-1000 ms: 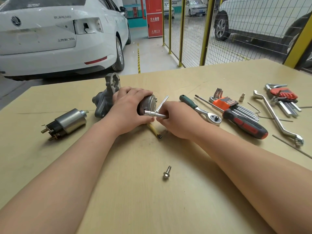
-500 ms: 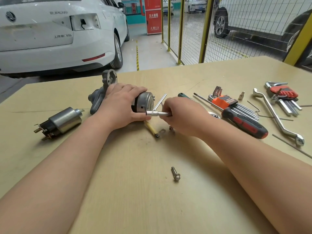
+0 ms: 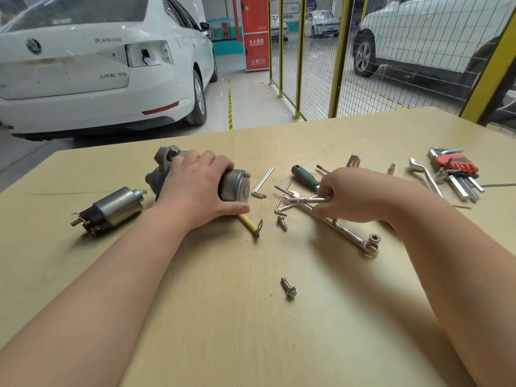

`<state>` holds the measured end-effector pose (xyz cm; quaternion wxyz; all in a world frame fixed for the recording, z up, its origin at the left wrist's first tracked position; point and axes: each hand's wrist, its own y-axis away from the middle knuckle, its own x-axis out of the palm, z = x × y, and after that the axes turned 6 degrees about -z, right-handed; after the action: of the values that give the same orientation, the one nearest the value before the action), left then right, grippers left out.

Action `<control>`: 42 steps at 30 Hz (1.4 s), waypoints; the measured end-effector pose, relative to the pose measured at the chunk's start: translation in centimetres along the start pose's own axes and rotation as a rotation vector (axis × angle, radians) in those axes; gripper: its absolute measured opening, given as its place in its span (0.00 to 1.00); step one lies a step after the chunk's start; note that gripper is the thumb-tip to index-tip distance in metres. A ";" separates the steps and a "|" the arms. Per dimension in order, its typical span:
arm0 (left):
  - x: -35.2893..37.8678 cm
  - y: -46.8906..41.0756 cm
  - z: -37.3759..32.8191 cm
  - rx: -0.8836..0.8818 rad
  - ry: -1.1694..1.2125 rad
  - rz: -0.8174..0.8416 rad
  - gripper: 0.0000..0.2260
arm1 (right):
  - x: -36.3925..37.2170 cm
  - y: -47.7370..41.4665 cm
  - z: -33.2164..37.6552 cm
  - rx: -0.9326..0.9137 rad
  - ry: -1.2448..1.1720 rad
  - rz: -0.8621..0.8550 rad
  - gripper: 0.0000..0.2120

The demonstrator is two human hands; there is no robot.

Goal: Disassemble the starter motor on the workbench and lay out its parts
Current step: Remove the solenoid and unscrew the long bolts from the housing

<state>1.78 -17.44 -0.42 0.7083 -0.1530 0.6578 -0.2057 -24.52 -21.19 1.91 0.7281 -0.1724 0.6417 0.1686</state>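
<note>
Holding the grey cylindrical metal starter motor (image 3: 236,185) down on the pale wooden workbench (image 3: 251,344) with the left hand (image 3: 195,191) wrapped over its housing, end cap facing right, while pinching a slim silver socket driver (image 3: 303,200) in the right hand (image 3: 360,195), apart from the motor. Seemingly at the end-cap fastener step, with the black-and-silver solenoid (image 3: 111,209) already set apart to the left and two silver flanged bolts (image 3: 289,288) lying loose. Next, likely: seat the driver squarely on any remaining end-cap screw, or set it down and draw the cap off, keeping the left-hand hold firm against rolling.
</note>
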 end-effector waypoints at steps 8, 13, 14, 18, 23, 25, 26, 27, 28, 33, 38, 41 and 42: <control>-0.5 -0.4 0.1 -0.007 0.011 0.081 0.38 | 2.2 -0.9 3.0 -0.111 -0.336 -0.181 0.07; -0.3 -0.8 -0.2 0.011 -0.025 0.178 0.36 | 2.9 -2.3 3.6 -0.087 -0.337 -0.283 0.10; -0.5 -0.8 -0.1 0.016 -0.029 0.183 0.36 | 2.9 -2.5 3.7 -0.088 -0.338 -0.285 0.10; -1.1 -0.7 0.3 0.012 0.011 0.145 0.33 | 3.1 -2.6 3.9 -0.107 -0.317 -0.282 0.09; -0.7 -0.4 -0.3 -0.007 0.012 0.126 0.25 | 3.0 -2.8 4.5 -0.120 -0.295 -0.303 0.09; -0.8 0.0 -0.3 -0.003 0.028 0.102 0.23 | 3.0 -2.9 4.6 -0.117 -0.293 -0.308 0.10; -0.9 0.2 -0.4 0.006 0.033 0.087 0.22 | 3.0 -3.0 4.6 -0.117 -0.298 -0.311 0.10; -1.0 0.4 -0.4 0.015 0.039 0.074 0.21 | 3.0 -3.0 4.6 -0.119 -0.302 -0.311 0.10; -1.1 0.6 -0.5 0.022 0.046 0.064 0.20 | 3.0 -3.1 4.6 -0.123 -0.301 -0.307 0.10; -1.3 1.3 -0.8 0.023 0.080 0.004 0.19 | 2.5 -2.9 4.5 -0.154 -0.287 -0.269 0.10; -1.4 1.6 -0.9 0.024 0.087 -0.016 0.21 | 2.1 -2.5 4.6 -0.158 -0.299 -0.248 0.10; -1.5 1.6 -0.9 0.037 0.097 -0.004 0.20 | 1.6 -2.4 4.2 -0.141 -0.322 -0.247 0.10; -1.6 1.7 -0.9 0.046 0.098 0.007 0.20 | 1.4 -2.4 4.0 -0.137 -0.342 -0.253 0.10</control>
<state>0.96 -15.18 0.08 0.6791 -0.1241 0.6874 -0.2256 -19.75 -21.40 1.09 0.8282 -0.2697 0.4692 0.1459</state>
